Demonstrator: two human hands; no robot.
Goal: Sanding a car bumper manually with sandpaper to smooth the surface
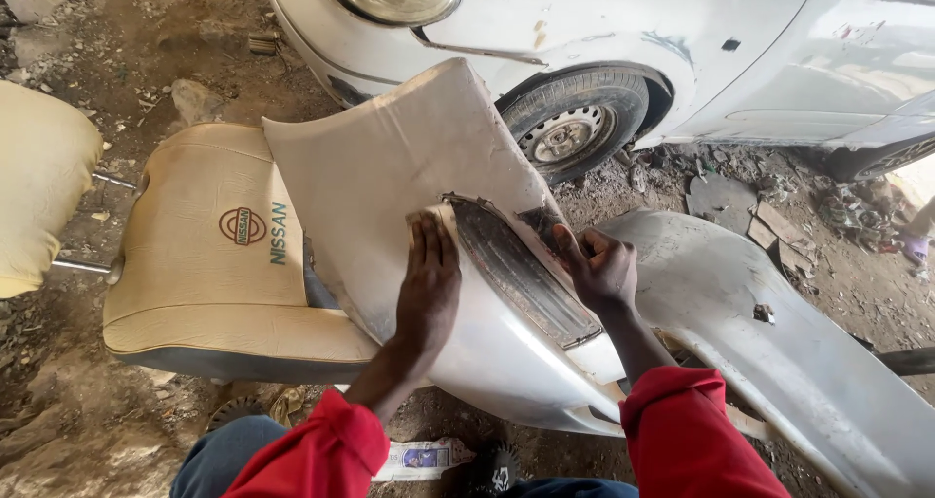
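Observation:
A white car bumper lies tilted across a tan car seat, with a dark rusty lamp recess in its middle. My left hand lies flat on the bumper, fingers stretched toward the recess's left edge. My right hand sits at the recess's right edge with curled fingers, pressing or pinching the bumper's surface there; whether it holds anything small is hidden. Both arms wear red sleeves.
A white car stands behind, its front wheel close to the bumper's far end. A tan headrest lies at the left on metal rods. Dirt ground with stones and scrap surrounds everything. A printed paper lies by my knees.

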